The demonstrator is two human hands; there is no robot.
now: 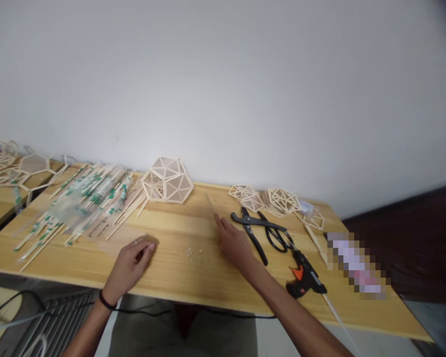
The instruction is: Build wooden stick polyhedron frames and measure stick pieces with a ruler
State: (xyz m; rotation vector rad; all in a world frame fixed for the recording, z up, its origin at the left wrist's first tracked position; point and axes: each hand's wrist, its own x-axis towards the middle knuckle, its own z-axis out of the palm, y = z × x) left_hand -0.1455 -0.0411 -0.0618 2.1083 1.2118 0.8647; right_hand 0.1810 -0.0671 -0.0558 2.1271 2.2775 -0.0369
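Note:
My right hand (pixel 233 244) is closed round a thin wooden stick (pixel 210 203), whose free end points toward the wall. Beside that hand, to its right, lie black-handled pliers or cutters (pixel 250 232) and black-looped scissors (pixel 277 238). My left hand (pixel 131 263) rests at the table's front with fingers curled in, and nothing shows in it. Between the hands are tiny pale offcuts (pixel 189 252). A dome-like frame of sticks in triangles (pixel 167 181) stands at the back, behind and between my hands.
A glue gun (pixel 305 277) with an orange trigger lies at the right, near a blurred-out object (pixel 359 265). Stick lattices (pixel 282 200) sit along the wall. Bundled sticks with green bits and plastic wrap (pixel 85 198) spread over the left. More frames (pixel 35 163) lie far left.

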